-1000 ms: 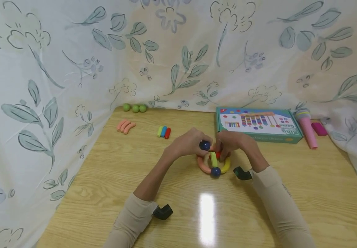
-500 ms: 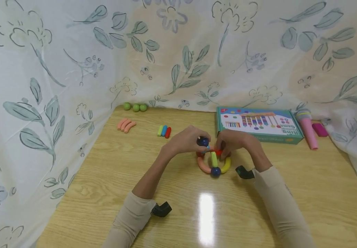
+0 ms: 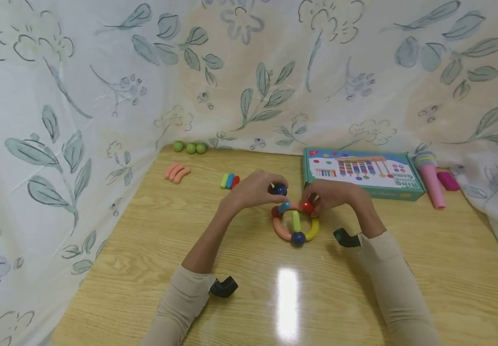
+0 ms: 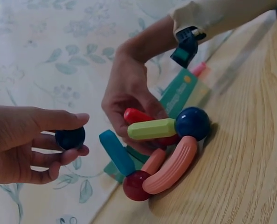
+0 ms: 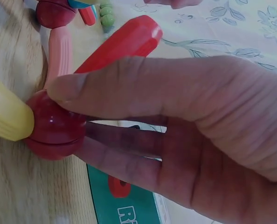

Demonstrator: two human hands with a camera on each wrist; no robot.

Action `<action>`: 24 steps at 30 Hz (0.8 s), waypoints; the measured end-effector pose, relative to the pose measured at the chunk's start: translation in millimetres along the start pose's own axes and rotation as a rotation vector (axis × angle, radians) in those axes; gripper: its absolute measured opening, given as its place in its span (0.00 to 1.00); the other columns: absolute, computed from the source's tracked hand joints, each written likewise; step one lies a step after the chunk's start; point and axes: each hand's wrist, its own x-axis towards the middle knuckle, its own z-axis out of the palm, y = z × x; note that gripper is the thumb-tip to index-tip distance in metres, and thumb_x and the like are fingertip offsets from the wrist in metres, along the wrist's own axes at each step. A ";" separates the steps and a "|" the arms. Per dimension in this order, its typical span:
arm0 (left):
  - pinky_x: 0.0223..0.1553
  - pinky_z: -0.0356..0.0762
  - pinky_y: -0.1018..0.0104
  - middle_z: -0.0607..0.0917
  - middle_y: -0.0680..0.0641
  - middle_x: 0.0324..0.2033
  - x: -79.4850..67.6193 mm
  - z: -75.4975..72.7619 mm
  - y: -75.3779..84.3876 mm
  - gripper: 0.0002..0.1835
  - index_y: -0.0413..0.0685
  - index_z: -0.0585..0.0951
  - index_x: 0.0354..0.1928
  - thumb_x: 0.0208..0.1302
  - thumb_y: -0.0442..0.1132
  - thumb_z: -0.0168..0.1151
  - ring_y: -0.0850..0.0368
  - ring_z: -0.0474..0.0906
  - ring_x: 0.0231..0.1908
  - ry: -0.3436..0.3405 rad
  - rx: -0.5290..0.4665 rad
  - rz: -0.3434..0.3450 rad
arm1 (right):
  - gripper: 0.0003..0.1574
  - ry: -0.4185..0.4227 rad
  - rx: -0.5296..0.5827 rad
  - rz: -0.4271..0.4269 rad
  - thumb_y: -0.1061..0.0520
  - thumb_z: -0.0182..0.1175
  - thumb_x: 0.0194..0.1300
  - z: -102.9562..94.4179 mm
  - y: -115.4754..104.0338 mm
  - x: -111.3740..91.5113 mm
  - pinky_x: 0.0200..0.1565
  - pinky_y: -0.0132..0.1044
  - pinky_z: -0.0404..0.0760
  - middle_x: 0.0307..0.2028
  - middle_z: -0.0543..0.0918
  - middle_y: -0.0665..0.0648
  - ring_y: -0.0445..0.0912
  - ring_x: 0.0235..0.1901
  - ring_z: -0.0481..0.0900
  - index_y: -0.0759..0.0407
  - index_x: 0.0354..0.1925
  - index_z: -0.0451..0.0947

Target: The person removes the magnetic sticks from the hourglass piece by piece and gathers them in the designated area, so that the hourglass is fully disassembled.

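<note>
My left hand (image 3: 255, 190) pinches a dark blue ball (image 4: 70, 139) between thumb and fingers, apart from the blue stick (image 4: 117, 152) below it. That stick stands tilted on a dark red ball (image 4: 137, 185) in a ring of toy rods and balls. My right hand (image 3: 335, 196) pinches another dark red ball (image 5: 54, 123) of this ring, and a red stick (image 5: 124, 44) slants up beside the thumb. Curved pink rods (image 4: 172, 168) and a yellow rod (image 3: 313, 229) join the balls. From the front dark blue ball (image 3: 298, 238) rises a light green stick (image 3: 296, 221).
Behind the right hand lies a teal toy box (image 3: 363, 174), with a pink microphone (image 3: 431, 180) and a magenta block (image 3: 448, 181) to its right. At the back left are green balls (image 3: 191, 148), curved pink rods (image 3: 177, 172) and short coloured sticks (image 3: 230, 180) on the wooden table (image 3: 180, 226).
My left hand has lifted the dark blue ball up and slightly left, off the ring, so the blue stick now shows bare. Beside the right hand, the red stick has tipped more upright.
</note>
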 end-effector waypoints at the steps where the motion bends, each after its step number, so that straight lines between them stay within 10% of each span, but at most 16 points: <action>1: 0.44 0.80 0.73 0.90 0.51 0.43 -0.4 -0.2 -1.0 0.18 0.49 0.87 0.54 0.68 0.49 0.72 0.58 0.80 0.39 -0.001 0.000 -0.006 | 0.18 0.000 0.013 -0.006 0.64 0.70 0.65 0.3 -0.1 -0.1 0.61 0.51 0.84 0.55 0.87 0.58 0.55 0.58 0.84 0.58 0.53 0.84; 8: 0.44 0.82 0.70 0.90 0.48 0.42 -0.2 -2.1 -4.2 0.19 0.47 0.87 0.54 0.67 0.49 0.73 0.56 0.81 0.39 -0.001 -0.022 -0.014 | 0.31 -0.004 0.068 -0.096 0.73 0.63 0.63 2.8 3.3 1.8 0.65 0.53 0.81 0.76 0.70 0.61 0.61 0.71 0.72 0.47 0.58 0.85; 24: 0.45 0.82 0.72 0.90 0.48 0.43 -0.4 -0.3 -11.0 0.18 0.46 0.86 0.55 0.69 0.48 0.71 0.57 0.81 0.39 -0.004 -0.021 -0.026 | 0.25 -0.024 0.151 -0.110 0.69 0.64 0.67 6.0 11.5 5.9 0.62 0.50 0.84 0.62 0.83 0.58 0.57 0.61 0.83 0.51 0.58 0.80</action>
